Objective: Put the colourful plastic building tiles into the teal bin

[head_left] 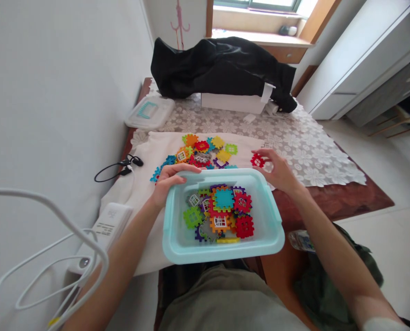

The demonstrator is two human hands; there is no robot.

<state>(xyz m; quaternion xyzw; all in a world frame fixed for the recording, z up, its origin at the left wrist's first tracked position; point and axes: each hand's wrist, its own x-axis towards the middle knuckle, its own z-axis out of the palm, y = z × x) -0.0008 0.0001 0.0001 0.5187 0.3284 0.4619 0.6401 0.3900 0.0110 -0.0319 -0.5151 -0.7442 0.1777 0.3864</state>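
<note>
So the left hand (pixel 170 184) is clamped over the rim of a pale-blue plastic tub (pixel 232 174), fingers curled around it, while the right hand (pixel 277 172) looks like it's pinching a red waffle-style building block (pixel 257 160) at the fingertips, just past the tub's far edge. The block's squarish, so no real long axis, and it's way closer to the right hand. A loose pile of blocks (pixel 200 149) sits on a white cloth (pixel 143 193) just beyond the tub.

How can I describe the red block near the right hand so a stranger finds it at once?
Find the pale blue plastic bin in front of the person. Past its far right corner is the right hand. At its fingertips sits a small red block, apart from the heap of coloured blocks.
</note>
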